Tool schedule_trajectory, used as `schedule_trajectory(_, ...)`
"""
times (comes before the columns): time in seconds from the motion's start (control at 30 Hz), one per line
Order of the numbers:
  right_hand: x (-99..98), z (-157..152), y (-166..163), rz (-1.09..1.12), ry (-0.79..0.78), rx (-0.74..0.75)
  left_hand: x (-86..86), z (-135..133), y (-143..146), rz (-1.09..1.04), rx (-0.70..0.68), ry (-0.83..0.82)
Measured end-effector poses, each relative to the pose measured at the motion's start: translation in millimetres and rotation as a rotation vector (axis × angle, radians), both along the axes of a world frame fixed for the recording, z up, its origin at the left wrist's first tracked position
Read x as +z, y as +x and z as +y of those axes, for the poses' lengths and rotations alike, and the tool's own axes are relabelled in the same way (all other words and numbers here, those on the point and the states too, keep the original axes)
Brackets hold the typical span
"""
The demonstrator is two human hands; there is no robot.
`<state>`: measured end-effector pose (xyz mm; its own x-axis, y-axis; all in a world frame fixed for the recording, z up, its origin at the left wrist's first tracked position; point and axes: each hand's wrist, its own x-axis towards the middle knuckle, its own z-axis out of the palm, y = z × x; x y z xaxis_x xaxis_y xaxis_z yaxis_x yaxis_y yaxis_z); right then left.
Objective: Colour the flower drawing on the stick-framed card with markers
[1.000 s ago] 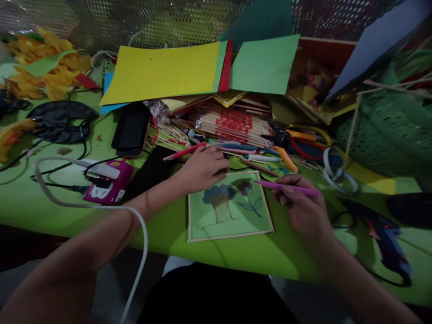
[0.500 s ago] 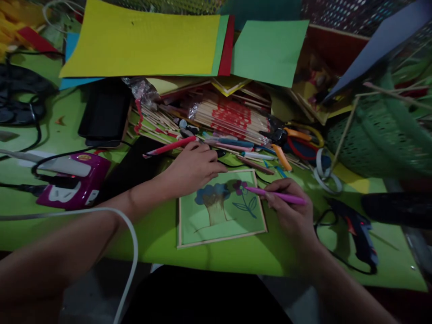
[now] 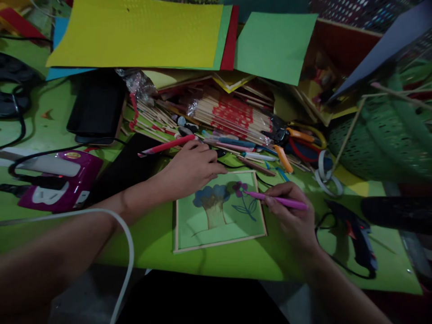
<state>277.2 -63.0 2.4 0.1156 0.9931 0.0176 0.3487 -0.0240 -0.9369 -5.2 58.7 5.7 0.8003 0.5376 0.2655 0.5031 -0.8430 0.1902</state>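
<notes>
A small green drawing (image 3: 189, 234) framed with thin wooden sticks lies on the table, showing a tree with a brown trunk and a purple flower. My left hand (image 3: 194, 168) is closed at its upper edge, fingers curled and thumb along the frame; the fingertips are partly hidden. Between the fingers and thumb of my right hand (image 3: 293, 209) is a purple felt-tip pen (image 3: 286, 201), its tip at the flower. A pink-red pen (image 3: 165, 146) lies just behind my left knuckles.
Behind the drawing are pens, wooden sticks (image 3: 229, 114), pliers (image 3: 280, 134) and an orange cutter (image 3: 282, 158). A glue gun (image 3: 359, 236) lies right, below a green basket (image 3: 381, 135). Left are a purple power socket (image 3: 84, 168), a phone (image 3: 96, 108) and a white cable (image 3: 130, 252).
The view has shifted slightly, so the things at the left sit further left. Both hands keep nearly the same place, the purple pen's tip still at the flower.
</notes>
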Motion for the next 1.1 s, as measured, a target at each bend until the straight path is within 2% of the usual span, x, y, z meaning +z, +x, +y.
schedule_trajectory(1.1,1.9,0.3,-1.1,-0.011,-0.030,0.011,1.6,-0.3,0.6,0.010,0.005,-0.024)
